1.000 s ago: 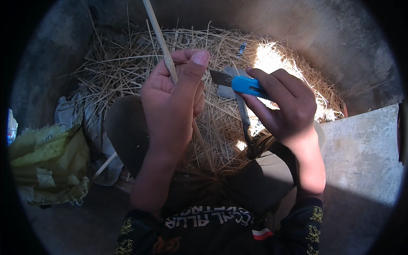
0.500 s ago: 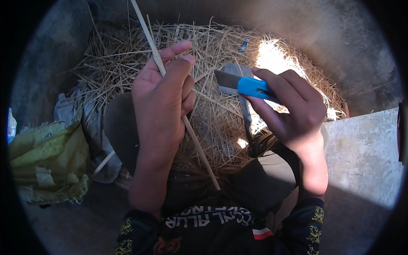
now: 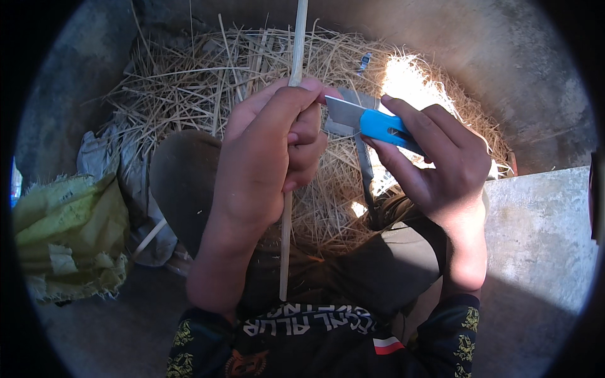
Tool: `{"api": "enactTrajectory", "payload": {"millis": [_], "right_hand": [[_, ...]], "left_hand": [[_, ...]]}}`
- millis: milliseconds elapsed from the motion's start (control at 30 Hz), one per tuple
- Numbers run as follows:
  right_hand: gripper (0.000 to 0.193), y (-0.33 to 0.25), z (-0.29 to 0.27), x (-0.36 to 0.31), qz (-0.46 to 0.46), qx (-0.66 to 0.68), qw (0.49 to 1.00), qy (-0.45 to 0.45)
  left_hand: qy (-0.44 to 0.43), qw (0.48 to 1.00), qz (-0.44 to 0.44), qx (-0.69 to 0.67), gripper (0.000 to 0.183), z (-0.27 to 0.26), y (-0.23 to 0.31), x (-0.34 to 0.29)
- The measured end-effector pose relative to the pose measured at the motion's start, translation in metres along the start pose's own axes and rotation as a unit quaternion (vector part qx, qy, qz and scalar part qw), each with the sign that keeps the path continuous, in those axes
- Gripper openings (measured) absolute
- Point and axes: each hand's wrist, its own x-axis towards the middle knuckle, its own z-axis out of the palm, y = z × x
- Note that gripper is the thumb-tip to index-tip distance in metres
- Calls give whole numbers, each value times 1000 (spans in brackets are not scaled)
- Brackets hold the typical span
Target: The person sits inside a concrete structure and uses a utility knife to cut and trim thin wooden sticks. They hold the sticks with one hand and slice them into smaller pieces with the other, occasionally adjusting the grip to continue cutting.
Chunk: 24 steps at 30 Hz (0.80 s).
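Observation:
My left hand point(image 3: 271, 135) is closed round a thin, pale wooden stick point(image 3: 299, 44), which stands nearly upright in the picture. One end of the stick runs past the top edge, and the other comes down in front of my shirt. In my right hand point(image 3: 441, 154) is a utility knife point(image 3: 382, 128) with a blue handle, held between thumb and fingers. Its broad blade point(image 3: 345, 113) points left, with the tip close to the left fingertips. Whether the tip touches them I cannot tell. Behind the blade lies a flat grey piece point(image 3: 359, 99) with a dark strip running down from it.
A heap of straw-like shavings point(image 3: 183, 82) spreads before me against a concrete wall point(image 3: 504, 50). At left lie a frayed yellow-green sack point(image 3: 69, 233) and another pale stick point(image 3: 150, 238). A concrete ledge point(image 3: 542, 227) stands at right. Bright sunlight falls on the heap's right side.
The stick has swung from a slant to nearly upright. My left hand has moved right, towards the blade, and its fingers have closed further. The knife has shifted slightly right.

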Motion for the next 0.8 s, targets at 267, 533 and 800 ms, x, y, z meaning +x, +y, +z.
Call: {"api": "enactTrajectory", "payload": {"millis": [267,533,800], "right_hand": [[46,-5,-4,-2,20,0,1000,-24],[46,-9,-6,-3,31,-5,999,-30],[45,-10,-7,-3,32,-6,999,-31]], "left_hand": [[6,1000,-18,-5,21,5,1,-4],[10,1000,-22,-7,21,5,3,-5],[14,1000,-16,-6,23,6,2,-5]]}}
